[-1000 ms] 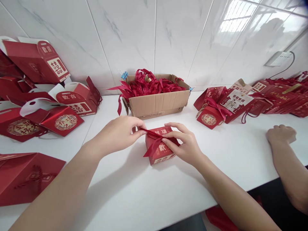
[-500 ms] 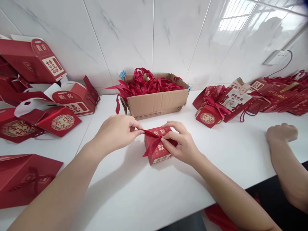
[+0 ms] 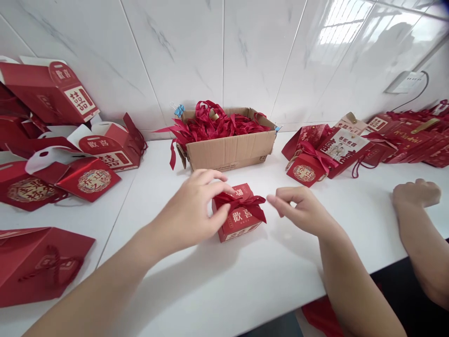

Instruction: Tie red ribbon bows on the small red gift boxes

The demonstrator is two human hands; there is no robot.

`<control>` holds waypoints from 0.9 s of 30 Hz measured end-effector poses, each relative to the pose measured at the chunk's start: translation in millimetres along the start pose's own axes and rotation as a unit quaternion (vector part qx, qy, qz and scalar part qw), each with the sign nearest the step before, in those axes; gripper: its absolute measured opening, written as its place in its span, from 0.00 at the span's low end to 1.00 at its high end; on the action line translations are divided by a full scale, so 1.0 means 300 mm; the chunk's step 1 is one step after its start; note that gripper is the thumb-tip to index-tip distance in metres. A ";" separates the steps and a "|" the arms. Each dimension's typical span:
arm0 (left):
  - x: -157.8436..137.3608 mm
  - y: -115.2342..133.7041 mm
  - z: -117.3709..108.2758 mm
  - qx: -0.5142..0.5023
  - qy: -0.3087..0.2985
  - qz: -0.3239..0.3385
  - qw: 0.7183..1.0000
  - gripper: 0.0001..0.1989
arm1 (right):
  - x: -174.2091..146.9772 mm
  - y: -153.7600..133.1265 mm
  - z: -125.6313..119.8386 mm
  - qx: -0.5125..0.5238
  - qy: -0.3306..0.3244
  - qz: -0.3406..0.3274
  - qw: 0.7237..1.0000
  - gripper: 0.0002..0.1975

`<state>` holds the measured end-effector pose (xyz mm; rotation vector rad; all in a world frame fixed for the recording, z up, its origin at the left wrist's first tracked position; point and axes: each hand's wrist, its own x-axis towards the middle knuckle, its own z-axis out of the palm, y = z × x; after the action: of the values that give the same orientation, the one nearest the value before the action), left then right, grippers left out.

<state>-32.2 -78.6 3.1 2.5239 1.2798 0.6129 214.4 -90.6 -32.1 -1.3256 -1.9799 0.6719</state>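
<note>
A small red gift box with gold characters sits on the white counter in front of me. A red ribbon lies tied in a bow across its top. My left hand is at the box's left side, thumb and fingers on the box and the bow's left loop. My right hand hovers just right of the box, fingers loosely curled, holding nothing and apart from the ribbon.
A cardboard carton full of red ribbons stands behind the box. Folded red boxes pile at the left, a flat one near the front. Finished boxes line the right. Another person's hand rests at right.
Both hands were pulling the ribbon ends over the box. Now the bow is tied, my right hand has let go and drawn right, and my left hand has shifted onto the box.
</note>
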 end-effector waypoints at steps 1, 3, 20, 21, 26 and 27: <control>0.005 0.013 0.020 -0.003 0.009 0.001 1.000 0.12 | -0.004 0.000 -0.008 -0.008 -0.051 0.016 0.999 0.26; 0.015 0.028 0.060 0.006 0.028 0.006 1.000 0.11 | -0.010 0.002 -0.009 -0.025 -0.112 0.033 0.993 0.26; 0.038 0.009 0.132 0.011 0.070 0.015 0.997 0.08 | -0.003 -0.014 0.049 0.080 -0.165 0.100 0.978 0.24; 0.040 0.005 0.133 0.007 0.071 0.013 0.997 0.08 | -0.002 -0.014 0.050 0.087 -0.164 0.100 0.978 0.24; 0.047 -0.009 0.133 -0.018 0.062 -0.011 0.998 0.08 | 0.000 -0.020 0.045 0.116 -0.180 0.113 0.970 0.22; 0.048 -0.011 0.131 -0.020 0.059 -0.018 0.998 0.08 | 0.000 -0.022 0.041 0.122 -0.186 0.116 0.968 0.22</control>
<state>-8.4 -66.1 -29.1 2.4593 1.3343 0.7811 201.2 -93.6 -35.3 -1.3648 -1.9558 1.3165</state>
